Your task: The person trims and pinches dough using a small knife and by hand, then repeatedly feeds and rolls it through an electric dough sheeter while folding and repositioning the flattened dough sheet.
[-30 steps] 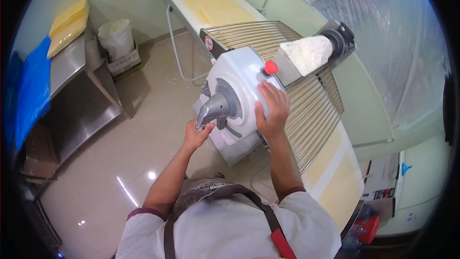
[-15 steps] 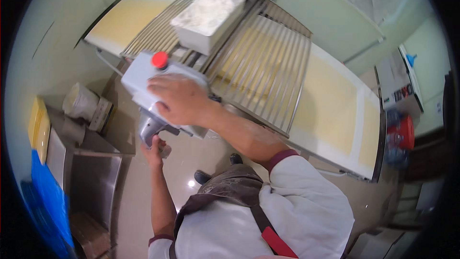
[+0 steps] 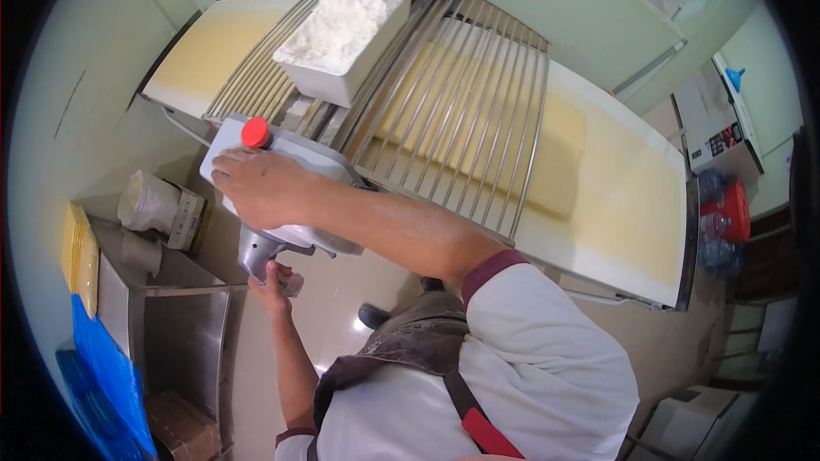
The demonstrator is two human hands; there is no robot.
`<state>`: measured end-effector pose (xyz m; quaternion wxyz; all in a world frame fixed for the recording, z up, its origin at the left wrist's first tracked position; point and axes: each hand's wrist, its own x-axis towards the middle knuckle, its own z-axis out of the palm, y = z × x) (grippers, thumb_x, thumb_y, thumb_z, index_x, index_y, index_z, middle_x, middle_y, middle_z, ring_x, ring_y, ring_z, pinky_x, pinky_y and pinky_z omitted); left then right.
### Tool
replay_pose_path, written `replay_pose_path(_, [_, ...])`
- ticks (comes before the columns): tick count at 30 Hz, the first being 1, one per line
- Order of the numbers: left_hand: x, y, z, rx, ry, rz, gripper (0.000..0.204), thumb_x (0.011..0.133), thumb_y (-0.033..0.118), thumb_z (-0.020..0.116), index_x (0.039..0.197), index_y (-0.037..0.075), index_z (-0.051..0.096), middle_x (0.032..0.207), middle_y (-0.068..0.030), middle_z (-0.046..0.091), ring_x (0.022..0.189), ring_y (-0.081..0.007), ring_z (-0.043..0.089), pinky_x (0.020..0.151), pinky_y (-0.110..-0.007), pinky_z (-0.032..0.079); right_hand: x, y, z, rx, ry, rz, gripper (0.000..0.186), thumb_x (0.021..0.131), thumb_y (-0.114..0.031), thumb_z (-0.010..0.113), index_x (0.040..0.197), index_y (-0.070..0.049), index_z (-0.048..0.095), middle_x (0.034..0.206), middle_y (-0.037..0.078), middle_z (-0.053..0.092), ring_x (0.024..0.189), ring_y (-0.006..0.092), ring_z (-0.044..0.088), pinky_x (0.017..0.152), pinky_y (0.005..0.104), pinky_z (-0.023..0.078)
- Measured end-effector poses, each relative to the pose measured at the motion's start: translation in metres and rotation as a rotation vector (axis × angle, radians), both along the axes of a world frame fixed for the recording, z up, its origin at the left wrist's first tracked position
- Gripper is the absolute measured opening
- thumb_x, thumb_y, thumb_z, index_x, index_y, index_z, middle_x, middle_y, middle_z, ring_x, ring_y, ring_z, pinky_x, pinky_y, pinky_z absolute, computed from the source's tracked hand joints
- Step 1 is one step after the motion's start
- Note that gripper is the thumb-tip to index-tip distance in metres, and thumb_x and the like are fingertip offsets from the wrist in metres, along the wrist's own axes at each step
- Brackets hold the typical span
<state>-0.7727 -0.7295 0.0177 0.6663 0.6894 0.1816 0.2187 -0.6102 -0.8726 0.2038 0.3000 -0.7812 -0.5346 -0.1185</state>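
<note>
A dough sheeter [image 3: 617, 205] with a long belt stretches across the view. A thick pale-yellow slab of dough [image 3: 559, 158] lies on its right belt, partly under the metal bar guard [image 3: 531, 102]. My right hand [image 3: 263, 188] rests on top of the grey control housing [image 3: 318, 154], fingers stretched out near the red push button [image 3: 255, 131]. Lower down, my left hand [image 3: 272, 288] closes around the handle end of the grey lever [image 3: 259, 249] below the housing; its fingers are partly hidden. A white tub heaped with flour [image 3: 346, 13] stands on top of the sheeter.
At the left stand a steel unit [image 3: 184, 341], a white bucket [image 3: 154, 202] and a blue plastic sheet [image 3: 107, 358]. Beyond the belt's right end are a red container [image 3: 733, 212], clear bottles [image 3: 716, 254] and a white box [image 3: 716, 124]. Walls border the sheeter's far side.
The dough slab has moved rightward, and its end now shows past the right guard. Both hands keep their places on the machine. The view has shifted slightly.
</note>
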Motion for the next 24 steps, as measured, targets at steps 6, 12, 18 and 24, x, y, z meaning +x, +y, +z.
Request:
replay_pose_path(6, [-0.007,0.006,-0.011,0.051,0.207,0.031,0.041,0.082,0.044,0.07,0.081,0.003,0.064,0.066,-0.0047,0.063,0.06,-0.0152,0.06,0.059,-0.032,0.05,0.016,0.041,0.017,-0.343,0.032,0.012,0.047,0.084,-0.02,0.06,0.126,-0.002,0.05,0.133,0.016,0.049,0.127,0.0318,0.043,0.106,0.0454,0.033])
replay_pose_path(12, [-0.013,0.009,-0.01,-0.249,-0.003,-0.132,0.037,0.08,0.036,0.076,0.084,0.001,0.065,0.068,-0.0029,0.062,0.062,-0.0108,0.058,0.057,-0.029,0.048,0.043,0.105,0.03,-0.63,-0.021,-0.154,0.047,0.093,-0.035,0.048,0.132,-0.009,0.052,0.132,0.016,0.054,0.125,0.0317,0.049,0.106,0.0486,0.033])
replay_pose_path(18, [-0.009,0.007,-0.011,-0.194,0.113,-0.162,0.035,0.08,0.033,0.077,0.09,0.001,0.068,0.072,-0.0045,0.065,0.067,-0.012,0.059,0.064,-0.03,0.049,0.079,0.147,0.03,-0.983,0.192,-0.367,0.055,0.085,-0.047,0.049,0.12,-0.007,0.064,0.128,0.016,0.059,0.119,0.0316,0.056,0.102,0.0425,0.039])
replay_pose_path(24, [-0.012,0.009,-0.003,-0.121,0.163,-0.145,0.038,0.08,0.035,0.076,0.096,0.001,0.07,0.077,-0.0086,0.069,0.073,-0.0144,0.063,0.067,-0.032,0.049,0.08,0.155,0.031,-0.999,0.209,-0.417,0.054,0.088,-0.045,0.048,0.113,0.0,0.066,0.121,0.022,0.062,0.111,0.0374,0.059,0.095,0.044,0.044])
